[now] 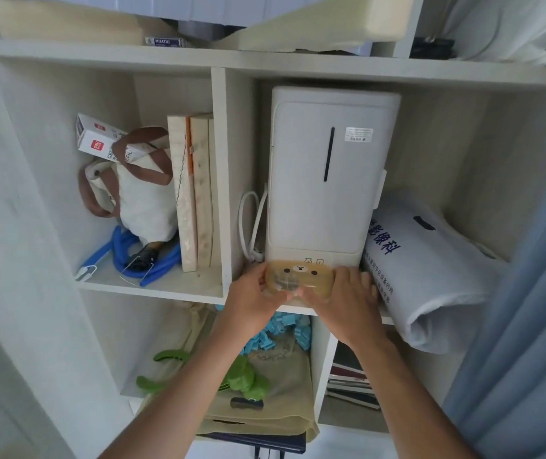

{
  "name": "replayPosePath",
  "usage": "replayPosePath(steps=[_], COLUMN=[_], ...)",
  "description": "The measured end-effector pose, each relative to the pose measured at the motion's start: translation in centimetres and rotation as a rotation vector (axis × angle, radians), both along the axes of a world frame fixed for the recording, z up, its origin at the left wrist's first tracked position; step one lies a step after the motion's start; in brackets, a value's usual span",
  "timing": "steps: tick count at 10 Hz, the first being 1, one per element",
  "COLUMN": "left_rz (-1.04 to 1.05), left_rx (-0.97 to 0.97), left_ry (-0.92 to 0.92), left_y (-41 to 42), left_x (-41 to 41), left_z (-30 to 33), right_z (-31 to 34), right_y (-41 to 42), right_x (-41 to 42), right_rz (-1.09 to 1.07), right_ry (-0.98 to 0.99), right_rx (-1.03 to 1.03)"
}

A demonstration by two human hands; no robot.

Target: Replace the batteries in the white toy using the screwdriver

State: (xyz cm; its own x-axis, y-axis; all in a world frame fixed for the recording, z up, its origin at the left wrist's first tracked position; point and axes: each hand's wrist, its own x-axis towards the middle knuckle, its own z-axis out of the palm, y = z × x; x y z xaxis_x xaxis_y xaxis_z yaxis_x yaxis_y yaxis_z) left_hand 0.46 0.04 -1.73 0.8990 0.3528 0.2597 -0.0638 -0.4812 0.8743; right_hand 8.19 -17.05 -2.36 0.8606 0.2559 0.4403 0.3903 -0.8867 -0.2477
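Toy: no white toy or screwdriver can be picked out; what the hands hold is a translucent amber case with a bear face printed on its upper front, sitting at the shelf edge just in front of the white appliance.
White appliance: tall, upright, with a dark vertical slot and a small label; it fills the middle compartment behind the case.
Grey bag: folded, with dark blue printing, lying right of the appliance and overhanging the shelf edge.
Canvas tote: brown handles, in the compartment left of the appliance, beside wooden boards.
Left hand: arm reaching up from below, fingers curled round the case's left end, thumb on its front.
Right hand: mirrors it, closed on the case's right end, knuckles touching the grey bag.
White cable: looped just left of the appliance.
Blue blocks: heaped below the appliance, partly hidden by the left forearm.
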Motion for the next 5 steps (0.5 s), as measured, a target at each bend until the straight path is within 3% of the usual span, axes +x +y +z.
replayPosePath(steps=[2,3,5], left_rz=[0.001,-0.025,-0.036], left_rx=[-0.001,-0.008,0.081], left_ry=[-0.023,-0.023,-0.022], left_y=[0.1,0.2,-0.3], left_x=[0.2,0.0,-1.1], left_z=[-0.3,0.0,1.4], right_z=[0.7,1.7,4.1], right_y=[0.2,0.2,-0.2], right_x=[-0.4,-1.1,-2.5], right_rz=[-0.008,0.024,0.081], right_ry=[0.032,0.138,0.292], right_rx=[0.018,0.085,0.496])
